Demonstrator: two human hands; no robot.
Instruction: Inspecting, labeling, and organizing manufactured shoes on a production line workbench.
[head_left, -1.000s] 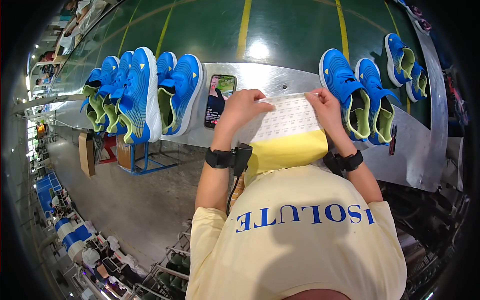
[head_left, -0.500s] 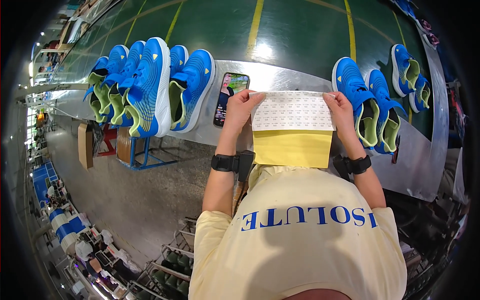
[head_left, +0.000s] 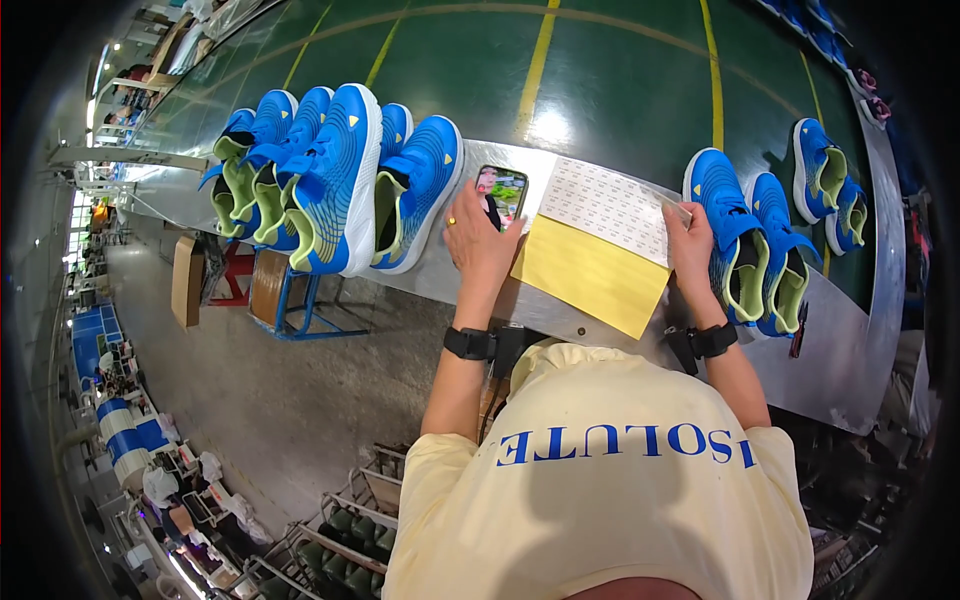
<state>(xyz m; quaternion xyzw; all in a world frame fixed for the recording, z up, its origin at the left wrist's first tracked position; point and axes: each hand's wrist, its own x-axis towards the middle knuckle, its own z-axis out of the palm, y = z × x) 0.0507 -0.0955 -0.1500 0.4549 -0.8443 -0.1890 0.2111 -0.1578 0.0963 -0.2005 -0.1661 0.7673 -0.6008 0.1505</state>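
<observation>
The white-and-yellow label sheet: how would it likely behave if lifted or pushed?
The label sheet is probably light and floppy, since it looks paper-thin. Lifted only by the corner near the right hand's fingertips, it would likely sag. Pushed, it might slide, as the metal tabletop looks smooth.

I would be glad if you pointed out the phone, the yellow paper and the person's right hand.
Phone [head_left: 511, 194], head view: on its lit screen.
Yellow paper [head_left: 590, 274], head view: near the middle of its yellow area.
Right hand [head_left: 691, 246], head view: on the middle of the hand.
</observation>
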